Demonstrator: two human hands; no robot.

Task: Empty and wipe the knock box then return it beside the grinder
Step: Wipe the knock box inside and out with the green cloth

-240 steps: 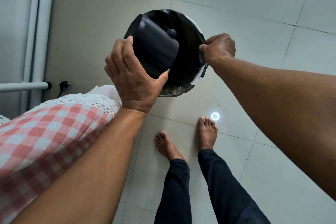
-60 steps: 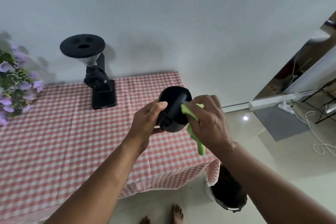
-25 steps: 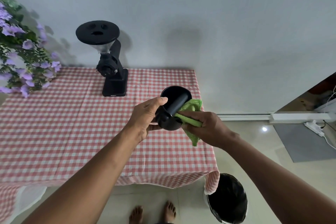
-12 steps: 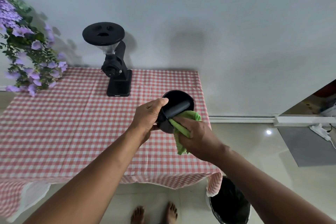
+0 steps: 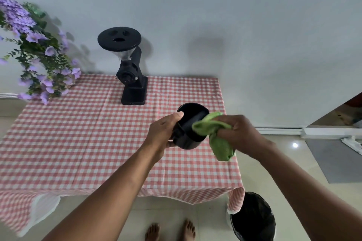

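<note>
Flowers (image 5: 37,49), purple, overhang the far left of the tabletop (image 5: 78,143), which is draped in a red-checked cloth; the grinder (image 5: 129,72) stands upright at its rear centre. The left hand (image 5: 164,133) holds the knock box (image 5: 189,129) above the tabletop's right part, well apart from the grinder, fingers (image 5: 177,116) wrapped round its wall and thumb hooked over the rim. The right hand (image 5: 241,135), fingers closed on a bunched green cloth (image 5: 213,133), now presses the cloth against the box's right rim and outer wall, whereas half a second earlier it worked lower on the side; the emptying appears done, the wiping is under way, the return is not yet made. A black-lined bin (image 5: 254,219) sits on the tiled floor below the right corner; a plain pale wall backs the scene.
</note>
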